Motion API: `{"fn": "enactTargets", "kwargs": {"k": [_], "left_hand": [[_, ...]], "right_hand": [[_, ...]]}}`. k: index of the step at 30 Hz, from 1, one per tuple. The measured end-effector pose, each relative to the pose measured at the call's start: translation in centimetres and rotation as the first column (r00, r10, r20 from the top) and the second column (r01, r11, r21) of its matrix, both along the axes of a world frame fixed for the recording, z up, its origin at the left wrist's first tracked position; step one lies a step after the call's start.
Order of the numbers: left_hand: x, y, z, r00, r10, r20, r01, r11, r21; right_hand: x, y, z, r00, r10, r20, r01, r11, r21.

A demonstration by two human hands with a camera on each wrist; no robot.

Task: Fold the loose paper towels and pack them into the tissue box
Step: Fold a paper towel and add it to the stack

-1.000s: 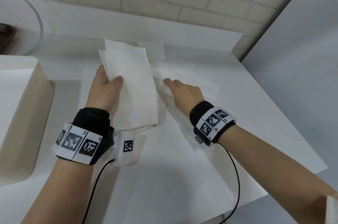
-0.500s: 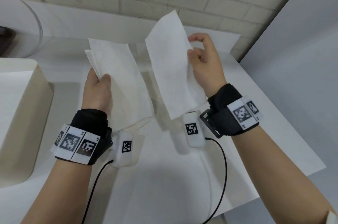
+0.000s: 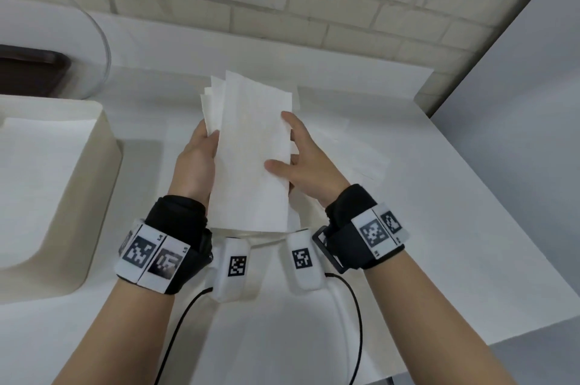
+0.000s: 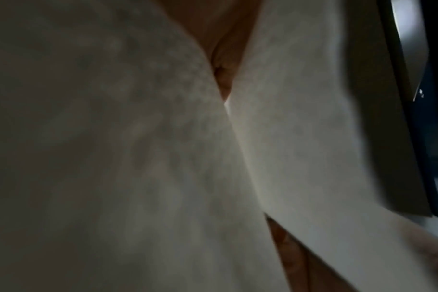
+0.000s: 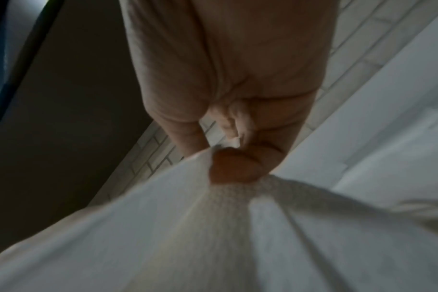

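- Left hand (image 3: 196,161) grips the towels' (image 3: 251,158) left edge, fingers hidden behind.
- Right hand (image 3: 306,165) pinches their right edge, thumb on top.
- Box (image 3: 62,196) sits left of the left hand.

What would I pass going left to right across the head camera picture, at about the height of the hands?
Tissue box → left hand → stack of folded paper towels → right hand → loose paper towels lying on the counter → bare white counter.
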State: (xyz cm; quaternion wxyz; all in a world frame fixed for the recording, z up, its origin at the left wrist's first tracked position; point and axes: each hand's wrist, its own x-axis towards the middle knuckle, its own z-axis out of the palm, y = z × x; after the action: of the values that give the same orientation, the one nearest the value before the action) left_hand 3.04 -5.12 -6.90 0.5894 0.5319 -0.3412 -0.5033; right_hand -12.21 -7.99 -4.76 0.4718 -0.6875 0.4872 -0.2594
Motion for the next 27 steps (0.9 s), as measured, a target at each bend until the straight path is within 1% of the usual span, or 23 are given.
{"fn": "enactTargets", "kwargs": {"k": [3,5,8,11,14,15,16,17,19,21,22,23,25,26,27], "left_hand": [[0.4,0.6,0.0,1.000,0.001,0.009,-0.001,1.000,0.013],[0.6,0.9,0.0,1.000,-0.013,0.024,0.012,1.000,0.012],[0.9,1.2,0.2,0.999,-0.018,0.045,0.019,1.000,-0.017],[1.2,1.4,0.3,1.000,0.007,0.028,-0.007,1.000,-0.014],[2.1,1.5,-0.2,0.998,0.067,-0.004,-0.067,0.997,0.026],[2.3,1.5,-0.4,0.998,0.066,-0.007,-0.066,0.997,0.040],[2.5,1.4,-0.5,0.998,0.055,0.007,-0.056,0.997,0.060],[2.5,1.5,-0.6,0.998,0.038,0.054,-0.042,0.997,0.071],[2.6,1.6,-0.7,0.971,-0.004,0.238,-0.011,0.998,0.059],[2.5,1.8,-0.6,0.905,-0.051,0.423,0.026,0.998,0.065],[2.5,1.9,-0.5,0.870,-0.062,0.489,0.032,0.997,0.069],[2.3,1.9,-0.1,0.836,-0.052,0.547,0.024,0.998,0.059],[2.0,1.9,0.7,0.779,0.024,0.627,-0.024,1.000,-0.009],[1.8,1.9,1.1,0.771,0.076,0.632,-0.047,0.997,-0.062],[1.6,1.9,1.7,0.778,0.125,0.615,-0.063,0.991,-0.121]], "right_hand": [[0.3,-0.3,-0.5,0.999,-0.026,0.031,0.022,0.993,0.116],[0.8,-0.6,-0.8,0.999,-0.047,0.015,0.045,0.992,0.115],[1.7,-0.9,-0.9,1.000,-0.019,-0.005,0.020,0.993,0.117],[2.3,-1.2,-1.6,0.993,0.012,0.114,-0.034,0.981,0.192],[2.6,-1.1,-2.1,0.965,-0.034,0.261,-0.035,0.966,0.257],[2.7,-1.0,-2.2,0.958,-0.020,0.287,-0.056,0.966,0.252],[2.8,-0.7,-2.0,0.960,-0.002,0.280,-0.069,0.968,0.242],[2.9,-0.7,-2.1,0.964,0.015,0.265,-0.075,0.973,0.218],[3.2,-0.5,-2.1,0.975,0.033,0.220,-0.071,0.983,0.169],[3.5,-0.4,-1.9,0.981,0.077,0.177,-0.100,0.987,0.122],[3.7,-0.3,-1.7,0.982,0.102,0.157,-0.119,0.988,0.098],[3.8,-0.3,-1.6,0.981,0.118,0.152,-0.129,0.990,0.064],[4.0,-0.3,-0.9,0.983,0.108,0.151,-0.100,0.993,-0.057],[4.3,-0.2,-0.5,0.985,0.077,0.153,-0.054,0.988,-0.147],[4.6,-0.1,-0.1,0.985,0.039,0.170,0.004,0.970,-0.242]]}}
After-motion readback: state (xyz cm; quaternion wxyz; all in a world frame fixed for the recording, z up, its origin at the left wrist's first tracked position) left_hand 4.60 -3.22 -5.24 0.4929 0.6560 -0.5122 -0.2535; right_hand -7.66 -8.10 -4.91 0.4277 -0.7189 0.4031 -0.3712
